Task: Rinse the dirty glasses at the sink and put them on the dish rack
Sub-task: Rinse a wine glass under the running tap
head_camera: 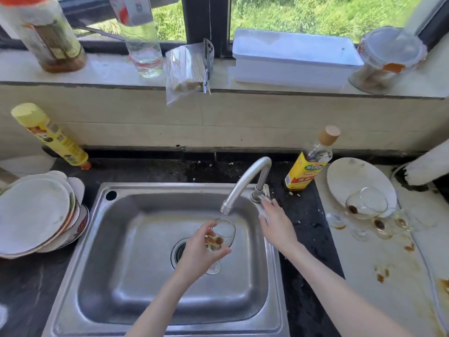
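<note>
My left hand [198,251] grips a stemmed glass [224,233] with brown residue inside, held over the steel sink [121,239] just below the spout of the tap [245,181]. My right hand [275,221] rests on the tap's handle at its base, fingers laid over it. No water is visibly running. Several dirty glasses [366,205] with brown dregs stand and lie on the white surface to the right, one inside a white plate [349,176].
A stack of plates [36,212] sits left of the sink. A yellow spray can [48,135] leans at the back left, an oil bottle [308,164] stands behind the tap. Bottles, a bag and a white box [291,57] line the windowsill. Brown stains mark the right surface.
</note>
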The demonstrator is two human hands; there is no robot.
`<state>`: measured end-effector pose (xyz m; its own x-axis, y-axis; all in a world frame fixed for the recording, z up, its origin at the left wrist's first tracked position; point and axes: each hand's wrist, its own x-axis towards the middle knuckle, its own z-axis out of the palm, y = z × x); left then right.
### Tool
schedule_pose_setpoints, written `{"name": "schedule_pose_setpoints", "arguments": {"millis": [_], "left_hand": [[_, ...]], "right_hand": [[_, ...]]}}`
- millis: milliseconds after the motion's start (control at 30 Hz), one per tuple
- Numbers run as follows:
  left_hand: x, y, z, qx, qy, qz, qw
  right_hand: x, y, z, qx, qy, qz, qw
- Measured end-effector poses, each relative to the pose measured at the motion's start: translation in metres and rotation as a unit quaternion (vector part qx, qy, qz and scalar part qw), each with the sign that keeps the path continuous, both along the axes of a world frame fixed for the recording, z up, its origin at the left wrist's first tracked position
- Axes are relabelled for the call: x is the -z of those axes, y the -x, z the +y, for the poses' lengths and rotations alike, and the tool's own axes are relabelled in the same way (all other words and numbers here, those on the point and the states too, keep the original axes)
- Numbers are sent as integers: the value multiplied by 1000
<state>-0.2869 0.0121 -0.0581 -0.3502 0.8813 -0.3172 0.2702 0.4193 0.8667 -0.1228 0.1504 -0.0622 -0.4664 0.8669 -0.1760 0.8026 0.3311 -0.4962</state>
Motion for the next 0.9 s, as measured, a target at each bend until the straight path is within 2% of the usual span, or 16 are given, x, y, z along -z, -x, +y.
{"name": "schedule_pose_setpoints", "arguments": {"millis": [100,233,300,600,900], "left_hand": [[6,1,-1,-8,0,-2,1000],[10,3,-3,-11,6,-1,1000],[12,4,-4,-13,5,-5,1000],[15,4,-6,-20,13,-18,1000],[18,3,-8,-26,55,-49,997]], "right_hand": [[20,4,-10,-80,-63,-107,989],[32,13,-17,-115,-46,-268,955],[34,16,-17,-119,-55,-301,945],[30,15,-16,-130,-27,-325,936],[25,18,-13,-102,32,-274,956]]}}
